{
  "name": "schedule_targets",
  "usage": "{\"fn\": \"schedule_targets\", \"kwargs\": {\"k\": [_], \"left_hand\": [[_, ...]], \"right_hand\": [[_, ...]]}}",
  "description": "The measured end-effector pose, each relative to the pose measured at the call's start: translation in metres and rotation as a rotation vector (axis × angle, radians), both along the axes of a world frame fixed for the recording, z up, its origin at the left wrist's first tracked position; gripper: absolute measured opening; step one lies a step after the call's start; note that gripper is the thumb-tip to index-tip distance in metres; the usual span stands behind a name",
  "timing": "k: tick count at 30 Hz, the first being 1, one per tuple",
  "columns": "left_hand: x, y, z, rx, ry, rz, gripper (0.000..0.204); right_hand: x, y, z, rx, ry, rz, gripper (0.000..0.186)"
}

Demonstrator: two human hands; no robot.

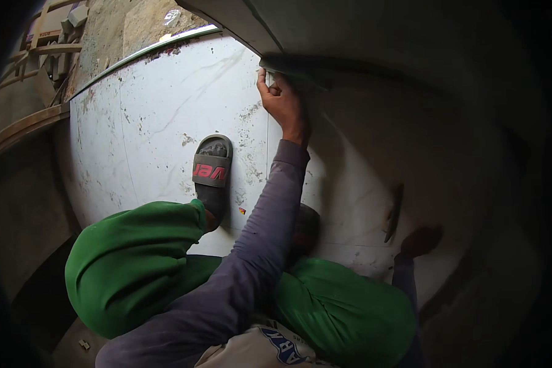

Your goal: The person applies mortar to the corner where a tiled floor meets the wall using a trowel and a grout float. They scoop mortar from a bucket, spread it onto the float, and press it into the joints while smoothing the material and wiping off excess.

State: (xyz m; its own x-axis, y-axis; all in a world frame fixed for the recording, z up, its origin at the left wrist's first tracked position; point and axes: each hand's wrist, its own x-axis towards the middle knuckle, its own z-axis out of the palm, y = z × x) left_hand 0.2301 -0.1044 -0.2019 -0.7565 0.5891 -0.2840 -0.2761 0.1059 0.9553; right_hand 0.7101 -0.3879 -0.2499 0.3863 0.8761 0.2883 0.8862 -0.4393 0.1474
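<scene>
My left hand (282,104) reaches forward to the foot of the wall (349,37), where the tiled floor meets it. Its fingers are curled, and thumb and forefinger come close to the wall's lower corner; whatever they pinch, if anything, is too small to make out. A thin greyish edge (300,76) runs along the wall's foot beside the fingertips. Off to the right, in shadow, my right hand (422,240) hovers low with its fingers too dark to read. Near it lies a narrow dark object (394,213) with a brownish end, its kind unclear.
White marbled floor tiles (159,122) carry grey specks of dirt. My slippered foot (213,162) rests on them, beside a small orange-yellow scrap (242,211). A pale strip (147,56) edges the tiles, with rough ground beyond. Wood and rubble (52,58) lie at far left.
</scene>
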Motion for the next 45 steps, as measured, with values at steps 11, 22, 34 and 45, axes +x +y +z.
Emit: {"fn": "schedule_targets", "kwargs": {"k": [11, 22, 34, 45], "left_hand": [[0.096, -0.017, 0.016, -0.034, 0.156, -0.163, 0.047], [0.061, -0.002, -0.009, 0.064, 0.279, -0.064, 0.039], [0.016, 0.005, 0.015, 0.07, 0.058, 0.061, 0.042], [0.111, -0.02, 0.024, -0.143, 0.253, -0.178, 0.038]], "right_hand": [[-0.005, 0.002, 0.004, -0.049, 0.044, -0.089, 0.049], [-0.004, 0.001, -0.001, -0.066, -0.021, -0.033, 0.049], [0.006, -0.006, -0.003, -0.028, -0.02, -0.044, 0.049], [-0.003, -0.001, 0.005, -0.009, 0.06, -0.065, 0.048]]}}
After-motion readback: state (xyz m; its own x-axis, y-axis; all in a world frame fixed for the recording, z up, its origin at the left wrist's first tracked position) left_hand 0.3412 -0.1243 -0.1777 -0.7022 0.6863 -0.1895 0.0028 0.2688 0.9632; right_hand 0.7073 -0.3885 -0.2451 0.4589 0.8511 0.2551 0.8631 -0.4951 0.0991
